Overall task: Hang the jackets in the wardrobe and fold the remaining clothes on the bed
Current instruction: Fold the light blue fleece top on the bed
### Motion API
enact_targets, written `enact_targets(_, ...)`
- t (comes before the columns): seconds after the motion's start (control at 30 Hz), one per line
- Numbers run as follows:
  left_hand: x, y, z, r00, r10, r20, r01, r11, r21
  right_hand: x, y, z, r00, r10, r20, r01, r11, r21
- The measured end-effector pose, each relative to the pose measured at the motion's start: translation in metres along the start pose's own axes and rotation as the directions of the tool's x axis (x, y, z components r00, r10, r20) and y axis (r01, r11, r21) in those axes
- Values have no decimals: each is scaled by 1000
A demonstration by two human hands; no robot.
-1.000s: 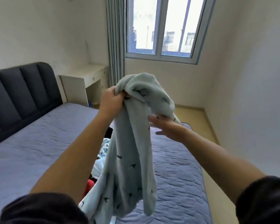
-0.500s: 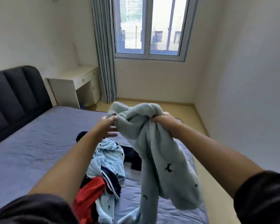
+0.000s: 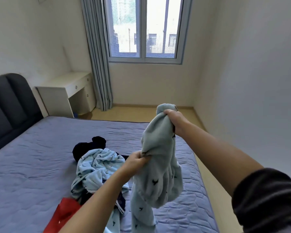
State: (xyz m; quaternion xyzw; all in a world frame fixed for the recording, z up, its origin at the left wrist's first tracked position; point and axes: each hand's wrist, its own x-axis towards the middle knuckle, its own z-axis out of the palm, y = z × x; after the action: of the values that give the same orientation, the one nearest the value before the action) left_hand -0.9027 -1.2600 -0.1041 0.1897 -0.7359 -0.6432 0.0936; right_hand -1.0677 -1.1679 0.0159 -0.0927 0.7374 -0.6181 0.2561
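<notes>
A pale blue fleece garment [image 3: 158,169] with small dark bird prints hangs in the air over the bed [image 3: 32,165]. My right hand [image 3: 175,121] grips its bunched top, raised high. My left hand [image 3: 136,163] pinches a fold of it lower down. Its lower part dangles toward the mattress. Below my left arm lies a pile of clothes: a matching light blue printed piece [image 3: 99,165], a dark navy garment [image 3: 89,147] and a red one [image 3: 64,214].
A dark padded headboard [image 3: 8,101] stands at the left. A white desk [image 3: 65,91] sits in the far corner beside grey curtains [image 3: 97,64] and a window [image 3: 144,27]. A strip of wooden floor [image 3: 208,162] runs along the bed's right side by the wall.
My right hand took over the bunched top and rose to the right. My left hand dropped down and now pinches a lower fold. The view tilted down, showing the pile.
</notes>
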Motion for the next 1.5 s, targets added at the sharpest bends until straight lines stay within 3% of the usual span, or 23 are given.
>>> enact_targets(0.1,12,33,-8,990,49,-129,-81,964,-254,-4,17,-3,997,76,21,-74,995,-62)
enact_targets(0.2,28,73,-12,978,91,-187,-145,942,-302,-16,39,7,975,112,190,-90,989,-121)
enact_targets(0.4,52,94,-5,972,-88,-216,-48,830,-556,-35,74,2,947,-117,300,106,993,51)
enact_targets(0.47,58,97,-3,973,-84,-213,-70,777,-626,-44,78,-7,912,-218,348,237,971,-14)
enact_targets(0.53,58,100,-1,985,-1,-171,-110,765,-634,-43,75,-11,908,-283,310,312,949,-47)
enact_targets(0.6,53,95,1,990,131,-53,-138,812,-567,-39,67,-12,928,-310,207,320,947,-15)
enact_targets(0.7,37,73,2,977,201,69,-173,943,-285,-33,63,-8,951,-264,162,269,963,-13)
enact_targets(0.83,25,54,2,957,287,-33,-288,957,-23,-32,74,1,966,-154,208,174,981,-82)
enact_targets(0.93,18,49,-6,942,336,10,-328,913,241,-32,82,4,981,-102,168,123,985,-120)
enact_targets(1.03,9,43,-4,889,455,40,-398,728,558,-37,93,4,963,-87,255,131,978,-161)
enact_targets(1.17,-1,24,5,902,423,-88,-274,717,641,-48,128,4,935,-97,340,194,945,-264)
enact_targets(1.3,-7,12,9,886,413,-211,-189,736,650,-44,152,-6,965,-132,226,227,853,-469)
enact_targets(1.5,-14,6,-5,768,368,-524,-79,866,493,-35,178,-37,995,-93,31,87,683,-725)
